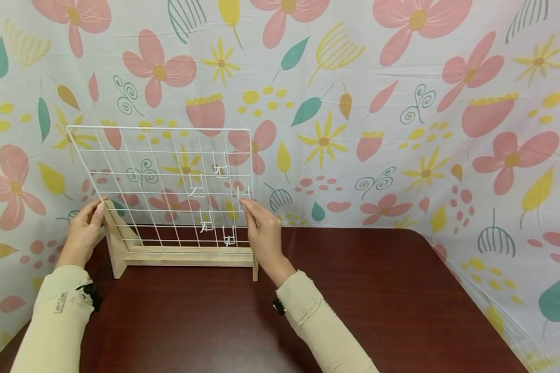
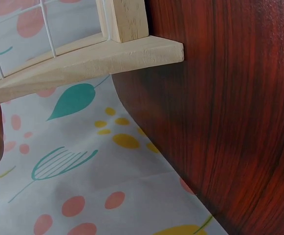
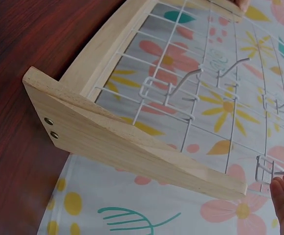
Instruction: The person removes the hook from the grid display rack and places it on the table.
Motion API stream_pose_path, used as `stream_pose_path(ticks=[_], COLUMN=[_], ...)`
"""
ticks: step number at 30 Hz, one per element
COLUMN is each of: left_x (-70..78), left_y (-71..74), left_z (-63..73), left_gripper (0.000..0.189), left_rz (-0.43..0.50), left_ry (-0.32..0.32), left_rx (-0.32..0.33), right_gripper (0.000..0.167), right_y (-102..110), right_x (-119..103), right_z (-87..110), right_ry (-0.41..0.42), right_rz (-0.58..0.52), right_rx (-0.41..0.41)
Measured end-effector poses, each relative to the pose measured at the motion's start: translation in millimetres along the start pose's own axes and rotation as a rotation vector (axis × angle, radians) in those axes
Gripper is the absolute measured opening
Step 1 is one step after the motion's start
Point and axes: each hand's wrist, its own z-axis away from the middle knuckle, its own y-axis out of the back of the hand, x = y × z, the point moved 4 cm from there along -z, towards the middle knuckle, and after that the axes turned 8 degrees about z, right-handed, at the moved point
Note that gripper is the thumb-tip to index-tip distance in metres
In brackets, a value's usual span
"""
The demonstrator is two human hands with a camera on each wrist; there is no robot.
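Observation:
A white wire grid rack [image 1: 158,128] stands in a pale wooden base [image 1: 189,259] on the table. My left hand [image 1: 83,230] grips the upper end of the left wooden side piece [image 1: 114,241]; only a bit of that hand shows in the left wrist view. At the grid's right edge, my right hand [image 1: 265,233] pinches a white wire hook [image 3: 265,169] that sits against the grid. Several more hooks hang from the grid, among them an upper hook [image 1: 220,171] and a lower hook [image 1: 228,239]. The right wooden side piece [image 3: 142,147] carries two metal screws.
The dark red-brown table [image 1: 378,300] extends to the right and in front of the rack. Behind it and along both sides hangs a white cloth [image 1: 336,171] printed with flowers and leaves.

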Motion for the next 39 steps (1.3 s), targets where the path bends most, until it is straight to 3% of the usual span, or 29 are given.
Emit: stream_pose_path(ticks=[19, 30, 39], left_x=[1.0, 2.2, 1.9], left_y=[-1.6, -3.0, -1.6], left_z=[0.4, 0.7, 2.4], left_gripper=[0.047, 0.050, 0.051], left_rz=[0.008, -0.038, -0.049], left_ry=[-0.018, 0.028, 0.023], left_rx=[0.015, 0.001, 0.010], right_gripper=[0.020, 0.022, 0.024], right_y=[23, 41, 57], right_x=[-4, 0, -3], right_z=[-2.4, 0.5, 1.4], right_ry=[0.071, 0.115, 0.168], right_rz=[-0.019, -0.023, 0.000], right_rx=[0.010, 0.009, 0.025])
